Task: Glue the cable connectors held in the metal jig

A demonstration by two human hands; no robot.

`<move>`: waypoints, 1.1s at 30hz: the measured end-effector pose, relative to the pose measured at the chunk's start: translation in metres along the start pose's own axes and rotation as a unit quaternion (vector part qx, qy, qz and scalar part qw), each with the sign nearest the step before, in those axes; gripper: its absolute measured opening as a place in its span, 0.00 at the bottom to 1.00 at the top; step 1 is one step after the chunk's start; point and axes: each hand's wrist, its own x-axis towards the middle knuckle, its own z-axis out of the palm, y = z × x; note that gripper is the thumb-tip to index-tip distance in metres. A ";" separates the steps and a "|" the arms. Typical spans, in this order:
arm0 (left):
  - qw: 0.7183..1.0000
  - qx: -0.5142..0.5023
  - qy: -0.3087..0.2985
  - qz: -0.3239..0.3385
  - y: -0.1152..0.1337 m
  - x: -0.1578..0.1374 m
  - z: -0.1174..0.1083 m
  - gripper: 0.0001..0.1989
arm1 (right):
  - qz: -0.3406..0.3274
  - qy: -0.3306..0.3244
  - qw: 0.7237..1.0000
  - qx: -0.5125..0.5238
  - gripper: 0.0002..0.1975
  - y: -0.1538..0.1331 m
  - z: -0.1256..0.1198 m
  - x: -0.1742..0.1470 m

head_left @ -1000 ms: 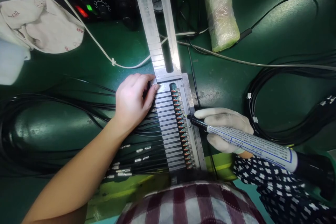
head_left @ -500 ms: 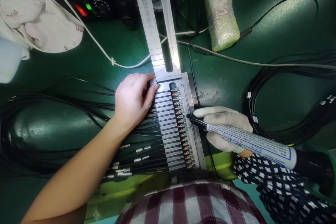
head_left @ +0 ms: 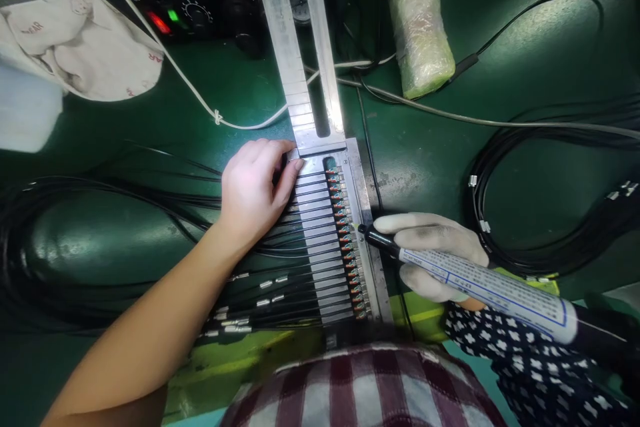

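My bare left hand [head_left: 257,180] is closed, thumb and fingers pinching the upper left edge of a slotted metal fixture [head_left: 325,247]. Thin black cables [head_left: 315,223] lie side by side in the slots. Their stripped ends and small connectors [head_left: 345,229] form a column along the fixture's right side. My gloved right hand [head_left: 433,247] grips a thick marker-shaped tube [head_left: 490,287] with a printed white label and black ends. The tube's narrow black tip points left, close to the connectors near the middle of the column. Whether it touches them I cannot tell.
Behind the fixture, a long slotted metal bar [head_left: 290,80] reaches toward a black control box [head_left: 220,13] with lit switches. Coiled black cables [head_left: 480,180] lie right, more cables [head_left: 100,183] left. A plastic-wrapped roll [head_left: 423,27] and a whitish cloth [head_left: 100,47] are at the back.
My right hand has drawn the marker-shaped tube slightly right and down, its tip moving back a little from the connectors. My left hand stays on the fixture's edge.
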 end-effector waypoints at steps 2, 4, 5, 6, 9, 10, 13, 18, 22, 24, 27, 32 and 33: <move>1.000 -0.002 0.000 -0.002 0.000 0.000 0.000 0.13 | -0.049 0.030 0.998 -0.010 0.23 -0.002 0.002 0.002; 1.000 -0.003 -0.005 -0.002 0.000 0.000 0.000 0.12 | -0.069 0.028 0.997 -0.009 0.23 -0.003 0.003 0.004; 1.000 -0.004 -0.007 -0.002 0.000 0.000 0.000 0.12 | -0.066 0.022 0.998 -0.006 0.22 -0.003 0.003 0.005; 1.000 -0.005 -0.009 -0.002 0.000 -0.001 -0.001 0.12 | -0.056 0.015 0.998 0.000 0.21 -0.003 0.002 0.005; 1.000 -0.007 -0.008 -0.005 0.001 0.000 -0.001 0.11 | -0.040 0.020 0.999 0.010 0.19 -0.001 0.001 0.003; 1.000 -0.007 -0.009 -0.006 0.001 0.000 -0.001 0.11 | -0.039 0.020 0.999 0.010 0.19 -0.001 0.001 0.003; 1.000 -0.007 -0.009 -0.008 0.001 0.000 -0.001 0.11 | -0.039 0.005 0.999 0.011 0.19 0.000 0.001 0.004; 1.000 -0.013 -0.008 -0.016 0.000 0.000 -0.001 0.13 | -0.063 0.028 0.997 0.029 0.19 0.001 0.004 0.006; 1.000 -0.010 -0.012 -0.023 0.001 0.000 -0.001 0.12 | -0.073 0.039 0.996 0.028 0.20 0.001 0.004 0.007; 0.999 -0.016 -0.012 -0.028 0.001 0.000 -0.002 0.12 | -0.073 0.026 0.997 0.027 0.23 0.001 0.003 0.008; 0.999 -0.023 -0.017 -0.033 0.001 -0.001 -0.002 0.13 | -0.070 0.027 0.997 0.022 0.25 0.000 0.002 0.009; 0.999 -0.017 -0.015 -0.031 0.001 0.000 -0.002 0.13 | -0.072 0.050 0.996 0.007 0.22 0.002 0.005 0.006; 0.999 -0.017 -0.016 -0.031 0.001 0.000 -0.002 0.13 | -0.070 0.054 0.996 0.004 0.22 0.003 0.006 0.005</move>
